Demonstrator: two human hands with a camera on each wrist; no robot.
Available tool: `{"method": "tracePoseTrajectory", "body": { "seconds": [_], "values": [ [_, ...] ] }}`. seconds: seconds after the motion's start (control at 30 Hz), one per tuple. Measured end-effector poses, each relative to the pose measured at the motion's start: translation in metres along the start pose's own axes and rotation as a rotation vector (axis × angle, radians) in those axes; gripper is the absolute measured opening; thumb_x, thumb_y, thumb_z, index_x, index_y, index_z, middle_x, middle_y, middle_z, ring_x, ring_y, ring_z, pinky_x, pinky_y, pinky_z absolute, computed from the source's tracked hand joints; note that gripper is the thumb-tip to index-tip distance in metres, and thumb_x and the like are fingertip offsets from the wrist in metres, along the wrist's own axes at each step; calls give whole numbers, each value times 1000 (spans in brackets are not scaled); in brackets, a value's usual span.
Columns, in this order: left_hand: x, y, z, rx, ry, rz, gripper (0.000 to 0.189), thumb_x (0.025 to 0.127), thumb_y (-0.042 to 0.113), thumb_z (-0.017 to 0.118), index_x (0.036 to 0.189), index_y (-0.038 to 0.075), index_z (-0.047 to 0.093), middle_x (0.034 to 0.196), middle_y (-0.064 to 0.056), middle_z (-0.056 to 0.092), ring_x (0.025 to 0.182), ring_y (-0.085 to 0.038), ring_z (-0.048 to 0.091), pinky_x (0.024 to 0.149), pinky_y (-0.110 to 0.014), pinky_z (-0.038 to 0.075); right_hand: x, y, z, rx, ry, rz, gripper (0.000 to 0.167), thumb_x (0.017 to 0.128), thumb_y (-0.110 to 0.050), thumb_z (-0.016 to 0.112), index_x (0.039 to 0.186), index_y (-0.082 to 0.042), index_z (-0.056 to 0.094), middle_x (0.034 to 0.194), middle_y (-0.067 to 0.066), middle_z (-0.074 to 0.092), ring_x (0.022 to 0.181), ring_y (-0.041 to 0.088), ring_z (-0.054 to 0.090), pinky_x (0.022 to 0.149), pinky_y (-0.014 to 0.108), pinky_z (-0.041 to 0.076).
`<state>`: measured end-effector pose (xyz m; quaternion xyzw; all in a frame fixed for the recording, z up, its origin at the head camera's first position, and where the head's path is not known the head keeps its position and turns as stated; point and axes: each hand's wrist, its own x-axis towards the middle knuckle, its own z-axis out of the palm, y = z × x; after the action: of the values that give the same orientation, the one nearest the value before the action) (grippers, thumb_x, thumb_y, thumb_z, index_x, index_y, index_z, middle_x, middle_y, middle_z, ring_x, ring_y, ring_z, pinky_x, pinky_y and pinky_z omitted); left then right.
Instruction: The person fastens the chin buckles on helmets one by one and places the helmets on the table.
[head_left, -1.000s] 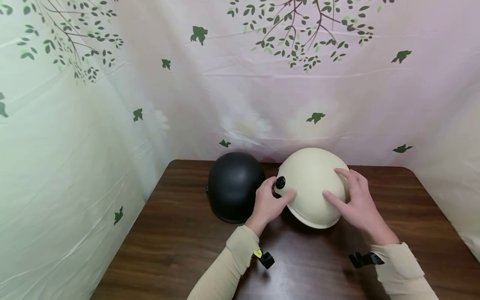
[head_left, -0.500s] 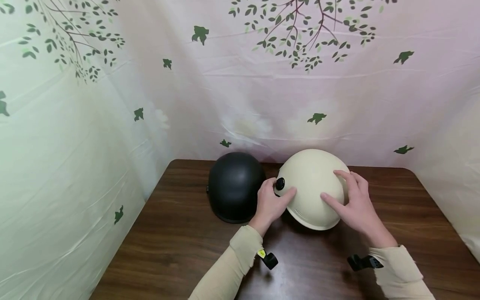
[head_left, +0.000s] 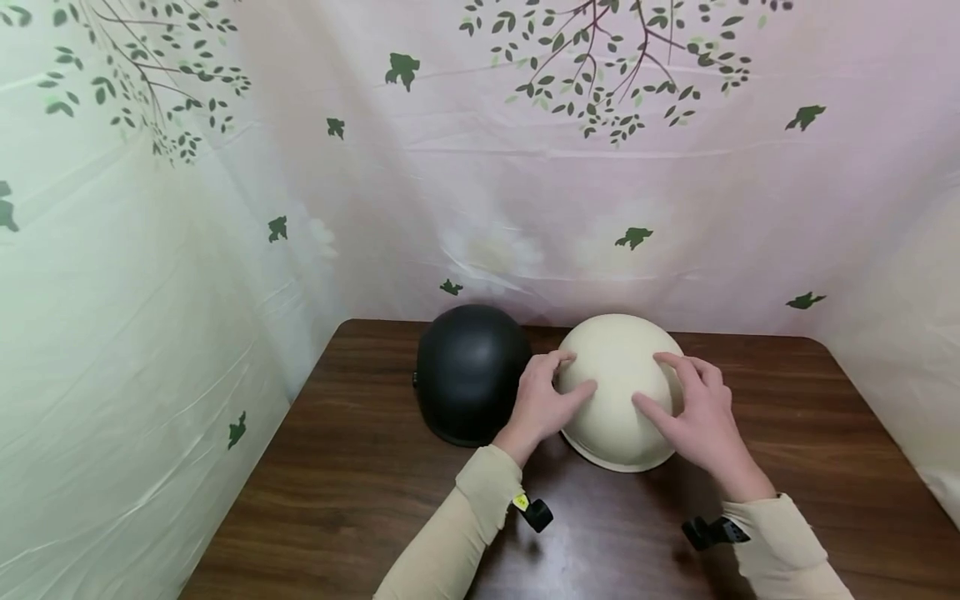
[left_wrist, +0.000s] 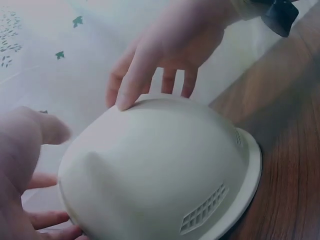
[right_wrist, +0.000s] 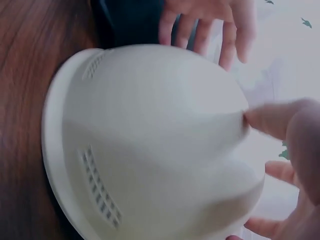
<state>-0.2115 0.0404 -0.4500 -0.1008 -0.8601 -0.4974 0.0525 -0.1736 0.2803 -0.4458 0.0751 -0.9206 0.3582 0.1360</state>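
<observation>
A cream hard-shell helmet [head_left: 618, 400] stands dome up on the table, its pale rim toward me. In the right wrist view a slotted vent patch [right_wrist: 100, 187] shows low on its side. My left hand [head_left: 542, 404] has its fingers against the helmet's left side; in the left wrist view its thumb [left_wrist: 55, 131] is apart from the shell. My right hand [head_left: 701, 417] holds the right side, thumb on the dome and fingers spread round the flank. Left of it sits a black helmet [head_left: 472, 375], close to my left hand. The cream helmet's inside is hidden.
Both helmets stand near the back edge of the dark wood table [head_left: 360, 500]. A pale patterned cloth [head_left: 480, 200] hangs behind and at both sides. Small black cameras [head_left: 536, 515] are strapped to both wrists.
The cream helmet has turned and come slightly toward me and left; its black side knob is out of sight. My right hand has shifted left with it. The black helmet has not moved.
</observation>
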Motion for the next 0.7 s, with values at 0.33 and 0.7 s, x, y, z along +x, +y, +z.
{"method": "tracePoseTrajectory", "body": {
  "seconds": [0.33,0.7],
  "values": [
    [-3,-15,-24,-48,-90,99,41,99,32,73,136,15,68,132,-5,66,116,-28,66,95,-40,58,6,2,4,-6,-66,-83,83,88,-42,85,158,-24,45,168,30,16,143,63,28,94,83,38],
    [-8,-22,-70,-158,0,300,31,99,20,74,129,18,69,114,-1,73,96,-11,71,87,-35,61,6,1,5,-3,-23,-66,83,86,-42,86,158,-25,47,169,28,19,144,62,30,96,81,36]
  ]
}}
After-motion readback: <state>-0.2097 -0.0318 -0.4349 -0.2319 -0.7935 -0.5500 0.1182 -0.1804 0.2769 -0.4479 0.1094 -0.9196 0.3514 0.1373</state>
